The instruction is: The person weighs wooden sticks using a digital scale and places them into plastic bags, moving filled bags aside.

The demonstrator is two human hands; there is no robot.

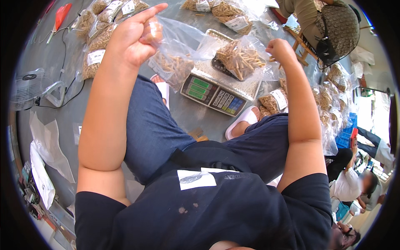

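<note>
My left hand (137, 40) grips the gathered neck of a clear plastic bag (173, 67) of short brown stick pieces, its index finger stretched out. This bag bears a white label and hangs beside the scale's left edge. On the metal platform of a digital price scale (215, 93) rests another clear bag of stick pieces (240, 57), tilted, its loose plastic spreading left and right. The scale's green display is lit. Just right of that bag, my right hand (281, 51) has its fingers closed on a small brown stick piece (272, 58).
Labelled bags of sticks (97, 40) are piled at the far left, with more bags (229, 17) beyond the scale and others (328, 90) at right. A fan (29, 89) and its cable lie left. A seated person (303, 18) is at the upper right; other people are at the right rim.
</note>
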